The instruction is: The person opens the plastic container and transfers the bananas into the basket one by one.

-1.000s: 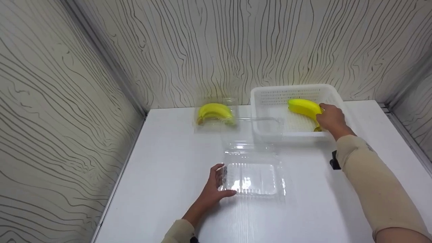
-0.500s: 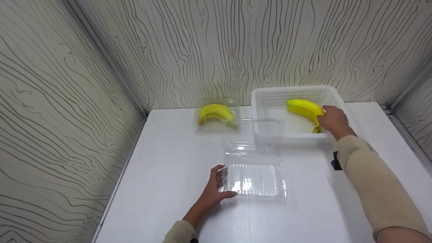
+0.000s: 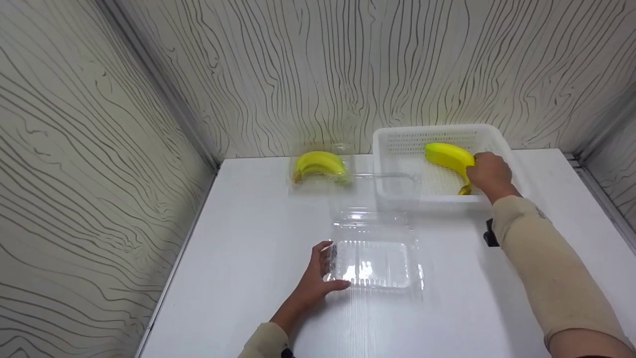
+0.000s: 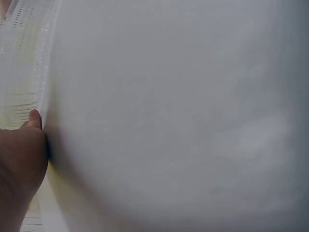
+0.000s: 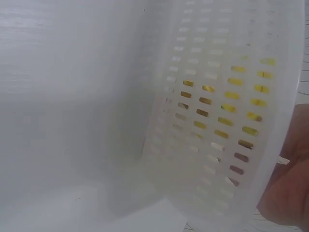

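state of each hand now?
Left hand: holding the clear container by its left side.
Right hand: at the banana in the white basket; fingers partly hidden, can't tell if gripping.

Wht tabletop, grain-pattern walls w/ dk lines, gry corner strip

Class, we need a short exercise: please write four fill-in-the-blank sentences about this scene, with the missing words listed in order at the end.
1. The hand at the banana in the white basket is the person's ____ one.
2. The left hand touches a clear container whose lid is ____ (open or shut).
3. In the head view, another banana lies to the ____ of the basket.
4. Bananas visible altogether: ____.

Missing words: right; open; left; two.
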`<action>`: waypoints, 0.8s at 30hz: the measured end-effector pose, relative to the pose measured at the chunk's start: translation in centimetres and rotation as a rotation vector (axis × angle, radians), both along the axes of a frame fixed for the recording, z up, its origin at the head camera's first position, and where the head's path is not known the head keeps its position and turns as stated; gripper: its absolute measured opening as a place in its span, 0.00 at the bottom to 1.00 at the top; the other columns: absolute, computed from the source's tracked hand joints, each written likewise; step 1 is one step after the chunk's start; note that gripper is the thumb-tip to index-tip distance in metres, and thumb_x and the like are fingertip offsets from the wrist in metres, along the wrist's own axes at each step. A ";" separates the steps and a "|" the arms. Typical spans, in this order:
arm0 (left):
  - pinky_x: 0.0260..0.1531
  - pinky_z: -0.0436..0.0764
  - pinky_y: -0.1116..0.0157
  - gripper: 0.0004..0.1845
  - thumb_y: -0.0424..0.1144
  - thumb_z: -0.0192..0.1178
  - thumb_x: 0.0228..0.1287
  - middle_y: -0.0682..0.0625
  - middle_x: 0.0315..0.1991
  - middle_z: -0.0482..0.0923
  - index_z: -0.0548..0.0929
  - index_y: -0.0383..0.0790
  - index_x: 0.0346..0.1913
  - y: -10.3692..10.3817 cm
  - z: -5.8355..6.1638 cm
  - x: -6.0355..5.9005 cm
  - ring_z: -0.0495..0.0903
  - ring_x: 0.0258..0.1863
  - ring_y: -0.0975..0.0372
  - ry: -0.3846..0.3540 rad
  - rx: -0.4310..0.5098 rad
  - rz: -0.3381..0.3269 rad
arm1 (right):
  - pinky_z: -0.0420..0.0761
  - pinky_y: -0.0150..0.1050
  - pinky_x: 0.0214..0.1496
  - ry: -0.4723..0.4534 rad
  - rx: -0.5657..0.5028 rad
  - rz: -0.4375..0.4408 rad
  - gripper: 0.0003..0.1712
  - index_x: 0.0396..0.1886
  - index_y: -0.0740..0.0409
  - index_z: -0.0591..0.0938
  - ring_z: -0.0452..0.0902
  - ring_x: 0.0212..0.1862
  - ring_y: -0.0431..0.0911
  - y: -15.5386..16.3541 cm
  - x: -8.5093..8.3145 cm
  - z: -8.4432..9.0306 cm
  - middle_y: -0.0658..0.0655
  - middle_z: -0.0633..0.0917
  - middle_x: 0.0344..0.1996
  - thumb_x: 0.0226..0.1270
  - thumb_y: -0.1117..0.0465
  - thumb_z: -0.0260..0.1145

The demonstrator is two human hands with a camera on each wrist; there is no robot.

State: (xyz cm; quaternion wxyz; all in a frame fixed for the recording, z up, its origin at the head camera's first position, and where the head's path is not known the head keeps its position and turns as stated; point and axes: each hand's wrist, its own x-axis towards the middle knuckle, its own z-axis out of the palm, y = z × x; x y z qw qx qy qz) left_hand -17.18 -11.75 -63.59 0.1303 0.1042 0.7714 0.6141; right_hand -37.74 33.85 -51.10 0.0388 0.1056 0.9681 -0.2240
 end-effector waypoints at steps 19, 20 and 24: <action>0.84 0.63 0.43 0.56 0.44 0.79 0.60 0.38 0.86 0.54 0.51 0.54 0.82 0.0 -0.3 0.1 0.57 0.86 0.40 0.003 0.015 -0.004 | 0.77 0.67 0.68 -0.039 -0.040 -0.051 0.31 0.71 0.80 0.70 0.74 0.51 0.65 1.5 1.5 0.4 0.76 0.81 0.57 0.79 0.60 0.55; 0.84 0.63 0.43 0.56 0.44 0.79 0.60 0.38 0.86 0.54 0.51 0.54 0.82 0.0 -0.3 0.1 0.57 0.86 0.40 0.004 0.017 -0.003 | 0.77 0.67 0.69 -0.044 -0.039 -0.050 0.32 0.71 0.80 0.70 0.74 0.51 0.65 1.5 1.6 0.5 0.77 0.80 0.58 0.79 0.59 0.56; 0.83 0.64 0.43 0.56 0.43 0.79 0.60 0.37 0.86 0.54 0.51 0.52 0.82 0.0 -0.4 0.0 0.57 0.86 0.39 0.021 0.025 -0.007 | 0.72 0.71 0.75 -0.026 -0.010 -0.042 0.37 0.78 0.76 0.65 0.73 0.61 0.71 1.4 2.0 1.0 0.79 0.75 0.68 0.80 0.54 0.55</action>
